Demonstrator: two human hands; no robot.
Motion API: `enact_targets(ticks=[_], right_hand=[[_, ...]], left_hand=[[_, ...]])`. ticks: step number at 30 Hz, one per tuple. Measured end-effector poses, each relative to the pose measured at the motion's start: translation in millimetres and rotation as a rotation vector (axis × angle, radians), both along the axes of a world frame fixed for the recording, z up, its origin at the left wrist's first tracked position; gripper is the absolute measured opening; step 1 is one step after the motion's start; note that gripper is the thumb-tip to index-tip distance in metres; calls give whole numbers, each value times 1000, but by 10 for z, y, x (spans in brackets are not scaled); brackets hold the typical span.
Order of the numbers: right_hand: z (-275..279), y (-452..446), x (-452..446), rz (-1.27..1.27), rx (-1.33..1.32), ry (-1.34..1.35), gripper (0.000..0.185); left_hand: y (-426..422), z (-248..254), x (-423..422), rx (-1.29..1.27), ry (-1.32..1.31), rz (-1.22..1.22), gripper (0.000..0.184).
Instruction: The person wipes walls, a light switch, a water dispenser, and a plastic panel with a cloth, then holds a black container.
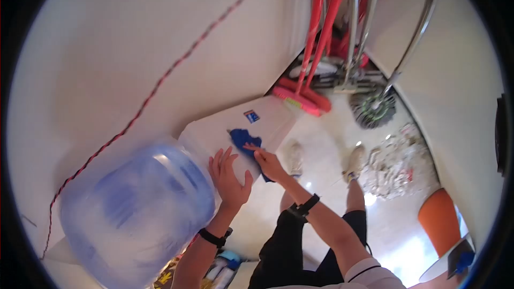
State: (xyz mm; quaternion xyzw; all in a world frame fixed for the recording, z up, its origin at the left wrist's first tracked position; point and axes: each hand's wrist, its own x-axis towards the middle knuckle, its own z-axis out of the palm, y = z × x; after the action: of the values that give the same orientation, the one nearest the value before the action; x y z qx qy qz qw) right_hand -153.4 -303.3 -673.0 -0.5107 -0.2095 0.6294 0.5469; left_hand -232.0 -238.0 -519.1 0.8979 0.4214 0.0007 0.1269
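A white water dispenser [211,131] with a small blue label stands against the wall, and a large bluish water bottle [144,208] sits beside my left forearm. My right hand [269,164] presses a dark blue cloth [243,138] against the dispenser's white surface; part of the cloth hangs below the fingers. Close to the bottle, my left hand [230,182] has its fingers spread at the dispenser's edge. Whether its fingertips touch the surface I cannot tell.
Red-handled brooms [300,99] and a grey round mop [373,108] lean in the corner. A clear plastic bag [399,168] lies on the floor at the right, near an orange bin [440,222]. A red-black twisted cord [160,80] runs along the wall.
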Motion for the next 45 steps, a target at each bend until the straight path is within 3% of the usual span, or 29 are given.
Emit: enact_targets(ticks=[3, 5, 7, 11, 14, 17, 22, 25, 26, 27, 28, 30, 32, 34, 37, 38, 41, 43, 45], right_hand=[[187, -109, 238, 71, -241, 104, 38], [8, -361, 371, 28, -202, 153, 44], [90, -637, 703, -67, -173, 782, 53], [992, -846, 1141, -188, -46, 1014, 75], [1799, -858, 1258, -165, 8, 1003, 76], [2420, -938, 1255, -191, -81, 884, 76], [3365, -1197, 1094, -138, 68, 612, 69], [4128, -1184, 774, -114, 193, 385, 80], [4158, -1198, 643, -186, 326, 501, 66], [4263, -1162, 478, -194, 426, 449, 67], [4458, -1122, 359, -129, 468, 420, 67], [4790, -1108, 163, -75, 530, 354, 69], [4538, -1083, 188, -90, 504, 311, 71], [4658, -1017, 2, -118, 482, 133, 72], [4919, -939, -269, -47, 536, 289, 69], [5034, -903, -422, -45, 539, 284, 69], [5123, -1067, -870, -256, 566, 512, 68], [4896, -1233, -950, -141, 522, 476, 69], [4740, -1527, -1117, -226, 470, 557, 71]], left_hand=[[-5, -24, -17, 24, -69, 21, 55], [8, -7, -41, 22, -92, 22, 58], [9, 21, -47, -8, -102, 8, 51], [19, -136, -161, 19, -227, 3, 38], [-8, -301, -198, 3, -398, 0, 37], [-45, -310, -171, -24, -367, 42, 45], [-455, -262, -380, -86, -372, 82, 53], [-804, -67, -1022, -457, -305, -130, 39], [-931, -509, -1364, -651, -306, -213, 36], [-966, -13, -1743, -876, -376, -184, 35], [-904, 56, -2268, -864, -377, -167, 35], [-1006, 234, -3098, -873, -541, 266, 41], [-1214, 261, -4204, -867, -700, 692, 46], [-1450, 144, -5142, -849, -860, 1106, 51], [-1794, -110, -5983, -812, -1063, 1712, 60], [-1907, -257, -6128, -814, -1069, 1709, 60], [-2350, -188, -6540, -912, -996, 1259, 59], [-2503, -47, -6527, -1022, -855, 1213, 53], [-2496, 142, -6453, -1157, -725, 1190, 52]])
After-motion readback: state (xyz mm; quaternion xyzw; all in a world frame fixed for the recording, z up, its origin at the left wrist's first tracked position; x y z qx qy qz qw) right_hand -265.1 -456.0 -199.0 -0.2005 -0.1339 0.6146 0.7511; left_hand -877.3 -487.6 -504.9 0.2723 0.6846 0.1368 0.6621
